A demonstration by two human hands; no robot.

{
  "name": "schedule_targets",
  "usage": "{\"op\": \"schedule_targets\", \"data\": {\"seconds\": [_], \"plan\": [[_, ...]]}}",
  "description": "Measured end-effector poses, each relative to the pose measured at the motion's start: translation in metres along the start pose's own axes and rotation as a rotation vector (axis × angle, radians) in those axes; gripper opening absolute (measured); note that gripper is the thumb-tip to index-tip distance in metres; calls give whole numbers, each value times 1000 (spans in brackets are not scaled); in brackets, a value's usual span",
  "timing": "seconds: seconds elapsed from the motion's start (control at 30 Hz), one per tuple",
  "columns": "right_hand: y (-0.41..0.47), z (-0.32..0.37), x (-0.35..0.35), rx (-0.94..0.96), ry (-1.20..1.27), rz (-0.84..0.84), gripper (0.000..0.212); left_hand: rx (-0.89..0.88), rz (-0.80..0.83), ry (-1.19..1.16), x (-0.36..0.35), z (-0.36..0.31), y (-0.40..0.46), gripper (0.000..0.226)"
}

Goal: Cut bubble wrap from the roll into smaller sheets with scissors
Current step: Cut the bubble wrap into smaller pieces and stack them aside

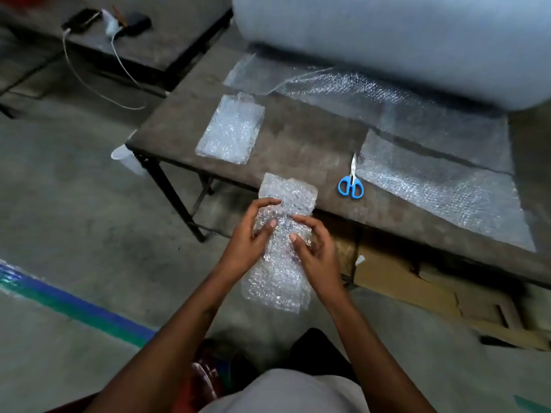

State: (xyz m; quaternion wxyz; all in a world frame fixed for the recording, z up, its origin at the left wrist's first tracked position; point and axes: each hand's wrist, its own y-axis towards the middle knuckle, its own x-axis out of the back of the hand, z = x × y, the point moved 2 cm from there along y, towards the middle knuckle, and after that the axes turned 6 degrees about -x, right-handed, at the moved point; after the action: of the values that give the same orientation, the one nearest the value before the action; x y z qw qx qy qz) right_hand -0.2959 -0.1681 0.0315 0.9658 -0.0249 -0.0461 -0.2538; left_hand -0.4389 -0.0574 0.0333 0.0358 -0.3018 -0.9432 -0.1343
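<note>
Plastic sheets already cut lie stacked at the left of the surface (pixel 298 138), a small pile (pixel 231 131) kept clear of the cutting zone. Below it, near frame centre, your left hand (pixel 253 236) and right hand (pixel 313 248) both pinch a cut strip (pixel 283 234) of bubble wrap, thumbs on top, probably to fold or straighten it before it joins that pile. Right of centre, the blue-handled scissors (pixel 351 180) rest shut on the surface, within easy reach. Farther right, the loose sheet (pixel 432 180) trails from the big roll (pixel 402 34) at upper right, laid flat for the next cut.
</note>
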Motion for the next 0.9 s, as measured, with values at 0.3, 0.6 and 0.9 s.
{"op": "schedule_targets", "data": {"seconds": [0.3, 0.6, 0.9], "plan": [[118, 25, -19, 36, -199, 120, 71, 49, 20, 63, 42, 17, 114, 65], [267, 13, -63, 35, -354, 125, 83, 56, 63, 312, 103, 63, 236, 61], [348, -6, -142, -94, -476, 139, 93, 19, 210, 518, 165, 129, 314, 84]]}}
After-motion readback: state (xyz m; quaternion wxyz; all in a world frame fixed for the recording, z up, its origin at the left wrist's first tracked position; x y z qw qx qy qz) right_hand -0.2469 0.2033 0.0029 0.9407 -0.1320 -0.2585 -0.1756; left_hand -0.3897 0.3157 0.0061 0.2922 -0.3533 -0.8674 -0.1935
